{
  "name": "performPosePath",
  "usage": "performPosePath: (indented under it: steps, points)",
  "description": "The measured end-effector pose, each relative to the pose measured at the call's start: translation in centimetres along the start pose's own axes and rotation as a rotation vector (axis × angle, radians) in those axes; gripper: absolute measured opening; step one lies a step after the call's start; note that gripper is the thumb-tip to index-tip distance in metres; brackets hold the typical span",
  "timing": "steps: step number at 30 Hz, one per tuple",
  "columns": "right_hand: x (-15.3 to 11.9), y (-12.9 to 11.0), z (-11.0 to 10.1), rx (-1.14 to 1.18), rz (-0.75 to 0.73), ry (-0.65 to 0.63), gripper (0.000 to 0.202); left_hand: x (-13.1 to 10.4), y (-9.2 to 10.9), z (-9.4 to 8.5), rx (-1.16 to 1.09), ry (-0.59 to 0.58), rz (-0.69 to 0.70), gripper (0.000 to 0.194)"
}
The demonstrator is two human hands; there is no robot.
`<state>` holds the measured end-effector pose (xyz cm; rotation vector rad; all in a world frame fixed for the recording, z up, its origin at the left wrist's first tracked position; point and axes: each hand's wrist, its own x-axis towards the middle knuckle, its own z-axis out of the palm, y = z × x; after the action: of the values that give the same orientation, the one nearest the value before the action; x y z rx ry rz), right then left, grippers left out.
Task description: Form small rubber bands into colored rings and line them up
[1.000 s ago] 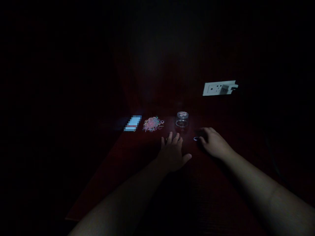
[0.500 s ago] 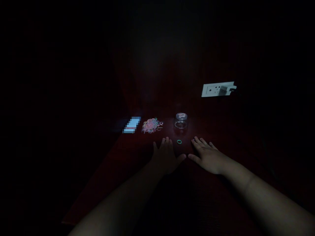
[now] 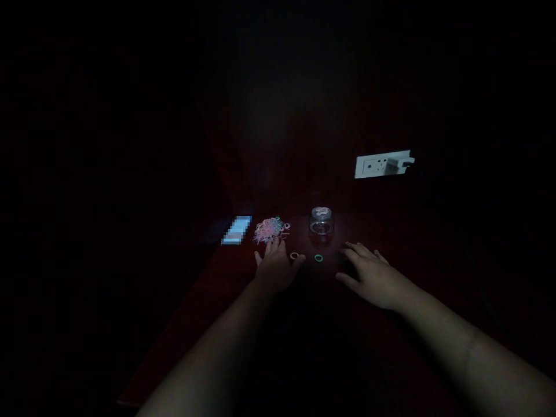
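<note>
My left hand [image 3: 277,268] is open, its fingers reaching to the near edge of a pile of small colourful elastic bands [image 3: 269,229]. Close to its thumb lies a single yellow band [image 3: 294,255]. A green band [image 3: 318,258] rests on the table between my two hands. My right hand [image 3: 369,272] is open and palm down, fingers slightly bent, with nothing visible in it. Beyond the green band stands a clear jar [image 3: 321,224] with a lid on top.
A lit phone screen [image 3: 237,230], blurred into blocks, lies left of the pile on the dark red table [image 3: 208,307]. On the wall at the right is a white socket plate [image 3: 369,167] with a plug [image 3: 399,164] in it. Most surroundings are dark.
My left hand has moved left and forward to the pile, and the yellow band now shows beside its thumb. My right hand's fingers have lifted and bent slightly. The view has shifted a little.
</note>
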<state>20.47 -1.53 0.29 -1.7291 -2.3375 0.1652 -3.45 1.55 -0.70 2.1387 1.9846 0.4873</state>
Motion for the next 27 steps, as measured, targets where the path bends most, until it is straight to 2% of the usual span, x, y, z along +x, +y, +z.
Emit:
performPosePath:
  steps: [4, 6, 9, 12, 18, 27]
  points:
    - [0.0, -0.3, -0.1, 0.009, -0.031, 0.031, 0.066, 2.1, -1.1, -0.1, -0.009, 0.123, -0.130, 0.069]
    - [0.1, -0.4, -0.1, 0.023, -0.052, 0.058, 0.062, 2.8, -0.9, 0.2, -0.003, 0.192, -0.100, 0.057]
    - [0.1, -0.6, -0.1, 0.057, -0.080, 0.100, 0.053, 4.1, -0.1, 0.7, 0.026, 0.246, 0.043, 0.039]
    - [0.1, -0.7, -0.2, 0.071, -0.072, 0.137, 0.046, 6.0, 0.5, 1.2, 0.061, 0.246, 0.097, 0.039]
    - [0.1, -0.7, -0.3, 0.068, -0.025, 0.194, 0.044, 9.4, 0.1, 1.3, 0.100, 0.217, 0.037, 0.039]
    - [0.4, -0.5, -0.3, 0.044, -0.008, 0.170, 0.043, 10.1, -0.5, 1.6, 0.149, 0.169, 0.020, 0.037]
